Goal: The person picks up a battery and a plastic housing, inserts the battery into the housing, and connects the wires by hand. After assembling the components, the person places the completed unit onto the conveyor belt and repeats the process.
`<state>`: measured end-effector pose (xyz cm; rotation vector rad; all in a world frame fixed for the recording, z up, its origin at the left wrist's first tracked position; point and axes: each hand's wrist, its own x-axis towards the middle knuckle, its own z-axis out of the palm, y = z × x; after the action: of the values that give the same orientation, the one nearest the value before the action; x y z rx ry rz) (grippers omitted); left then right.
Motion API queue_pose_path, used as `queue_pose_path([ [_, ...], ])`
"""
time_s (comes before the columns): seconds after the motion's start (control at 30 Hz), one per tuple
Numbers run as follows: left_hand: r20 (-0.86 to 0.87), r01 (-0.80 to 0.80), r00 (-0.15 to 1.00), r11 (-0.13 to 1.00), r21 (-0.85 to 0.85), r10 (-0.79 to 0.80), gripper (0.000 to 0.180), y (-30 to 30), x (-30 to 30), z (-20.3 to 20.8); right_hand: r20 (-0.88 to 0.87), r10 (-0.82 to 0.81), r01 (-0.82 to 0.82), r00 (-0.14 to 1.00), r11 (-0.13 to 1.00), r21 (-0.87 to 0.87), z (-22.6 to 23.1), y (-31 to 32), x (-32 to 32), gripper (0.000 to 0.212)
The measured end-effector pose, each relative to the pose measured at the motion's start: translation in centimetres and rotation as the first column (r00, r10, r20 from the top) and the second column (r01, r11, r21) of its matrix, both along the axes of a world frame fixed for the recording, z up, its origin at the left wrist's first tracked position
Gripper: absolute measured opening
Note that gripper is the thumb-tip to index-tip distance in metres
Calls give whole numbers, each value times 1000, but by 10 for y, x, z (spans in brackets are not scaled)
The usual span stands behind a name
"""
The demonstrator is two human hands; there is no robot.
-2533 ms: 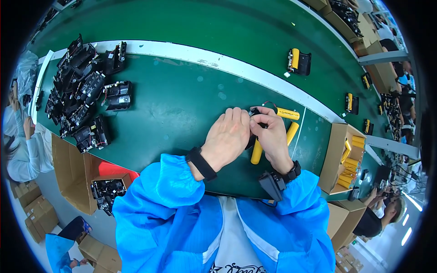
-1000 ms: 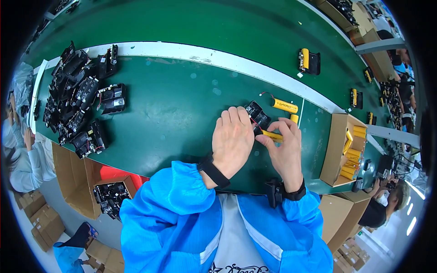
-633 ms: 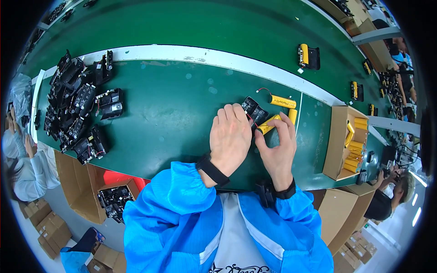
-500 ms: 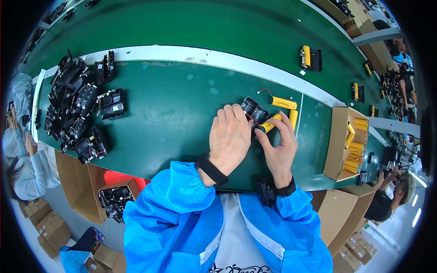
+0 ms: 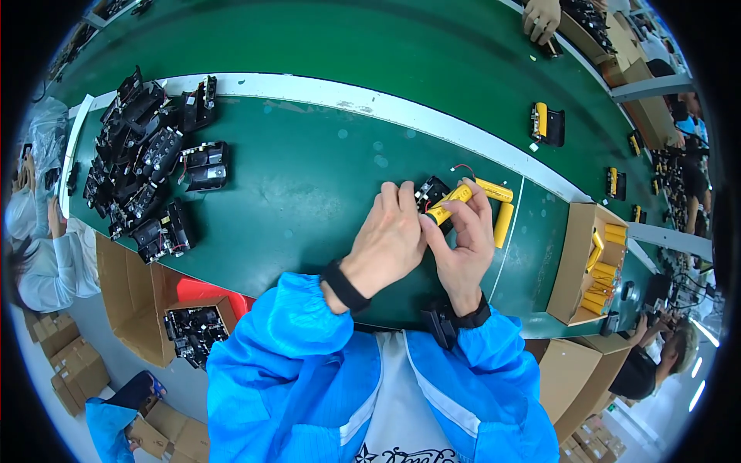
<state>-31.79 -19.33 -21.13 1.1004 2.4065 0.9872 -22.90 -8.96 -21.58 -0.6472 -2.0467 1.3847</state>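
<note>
My left hand (image 5: pixel 388 238) is closed around the near left side of a black plastic battery housing (image 5: pixel 434 187), partly hidden under the fingers. Between the thumb and fingers of my right hand (image 5: pixel 468 245) is a yellow cylindrical battery (image 5: pixel 452 202), tilted across the housing. Its lower left end is close to my left fingertips; whether it touches the housing I cannot tell. Just right of the housing, a second yellow battery (image 5: pixel 495 190) with a thin red wire lies on the green table, and a third yellow battery (image 5: pixel 503 224) lies beside it.
A pile of black housings (image 5: pixel 143 166) covers the table's left side. At the right stands a cardboard box (image 5: pixel 570 266) of yellow batteries. Beyond a white rail (image 5: pixel 347 96), a green belt (image 5: pixel 370 46) carries housings with batteries. A co-worker's hand (image 5: pixel 542 17) reaches in at the far right.
My right hand has lifted the battery and tilted it over the housing. My left hand stays on the housing. A co-worker's hand has appeared over the belt. The whole view has shifted slightly.
</note>
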Motion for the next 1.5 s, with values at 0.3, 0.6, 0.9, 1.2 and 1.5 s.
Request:
queue_pose_path([
  [0.3, 147, 142, 980, 989, -41, -135, 54, -28, -23, 23, 353, 10, -101, 936, 965, 240, 19, -7, -2, 35],
  [0.6, -169, 203, 963, 978, -48, -208, 46, -31, -22, 21, 237, -49, -19, 970, 961, 277, 13, -9, -8, 48],
  [0.9, -289, 327, 908, 945, 30, -305, 43, -37, -38, 11, 251, 0, -95, 968, 925, 367, 13, -10, -9, 53],
  [1.2, -206, 320, 921, 944, -82, -331, 35, -31, -44, 28, 213, 20, -102, 977, 919, 382, 10, -10, -11, 53],
  [1.5, 133, 295, 942, 949, 108, -308, 30, -27, -67, 31, 304, 8, -142, 953, 895, 423, 9, -17, -21, 59],
])
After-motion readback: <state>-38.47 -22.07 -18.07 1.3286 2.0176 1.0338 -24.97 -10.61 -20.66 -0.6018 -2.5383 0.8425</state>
